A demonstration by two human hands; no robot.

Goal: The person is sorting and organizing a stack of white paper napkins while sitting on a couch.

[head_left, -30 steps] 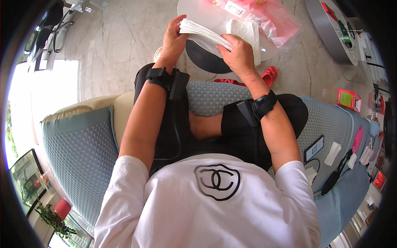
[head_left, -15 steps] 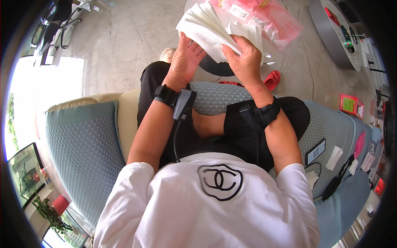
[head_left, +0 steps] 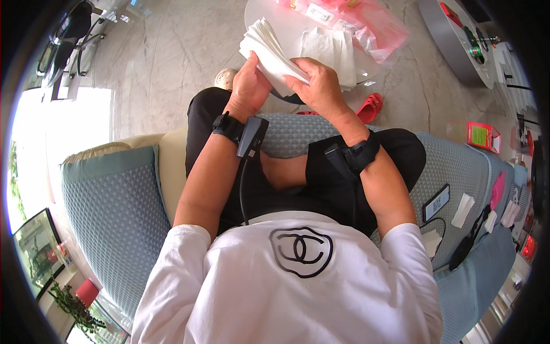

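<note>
A thick stack of folded white tissues (head_left: 269, 54) is held up between my two hands, beyond my knees, its far end fanned into layers. My left hand (head_left: 250, 89) grips the stack's left side, with the thumb along its edge. My right hand (head_left: 322, 86) pinches the near right end between thumb and fingers. More white tissues (head_left: 329, 51) lie to the right on a round pale table (head_left: 371, 64), partly behind my right hand. A pink plastic bag (head_left: 375, 26) with white packaging rests at the table's far side.
I sit on a sofa with a blue quilted cover (head_left: 114, 212). At my right lie a phone (head_left: 436, 202), a folded tissue (head_left: 463, 210) and a black strap (head_left: 467, 246). Red sandals (head_left: 370, 108) are on the floor. A grey oval table (head_left: 458, 49) stands at the far right.
The stack has come slightly left and closer to me, and its layers sit more tightly together. My left hand has gone from spread fingers to a grip; my right hand has moved left with it.
</note>
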